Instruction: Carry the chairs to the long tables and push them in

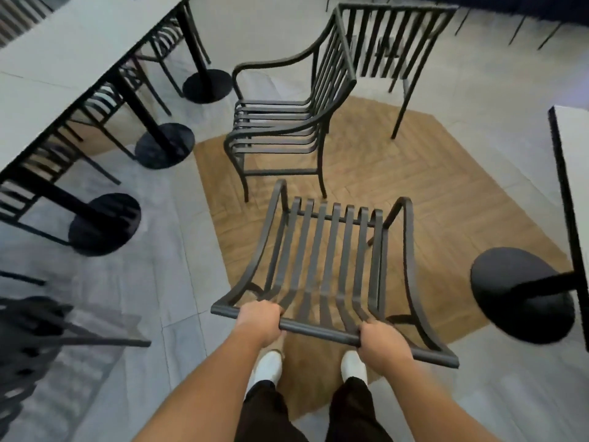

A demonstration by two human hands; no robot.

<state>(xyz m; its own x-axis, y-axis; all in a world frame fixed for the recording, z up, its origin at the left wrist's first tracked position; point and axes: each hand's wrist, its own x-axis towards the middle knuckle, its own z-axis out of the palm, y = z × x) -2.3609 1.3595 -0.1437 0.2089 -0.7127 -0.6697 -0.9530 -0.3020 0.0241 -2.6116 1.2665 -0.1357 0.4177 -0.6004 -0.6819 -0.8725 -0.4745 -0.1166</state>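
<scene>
Directly below me is a dark metal slatted chair (331, 250), seen from above with its seat pointing away. My left hand (258, 320) and my right hand (382, 341) both grip the top rail of its backrest, about a shoulder's width apart. A second chair of the same kind (280, 122) stands just ahead, its seat turned toward the left. Behind that one stands a third chair (398, 36). The long pale table (63, 49) runs along the left side, with several chairs (105, 100) tucked beneath it.
Three round black pedestal bases (105, 223) (164, 145) (207, 86) hold up the long table. Another table (570, 173) with its own black base (522, 295) is at the right. A dark blurred chair (35, 333) sits at lower left. My white shoes (267, 366) stand on a wood-pattern floor patch (446, 199).
</scene>
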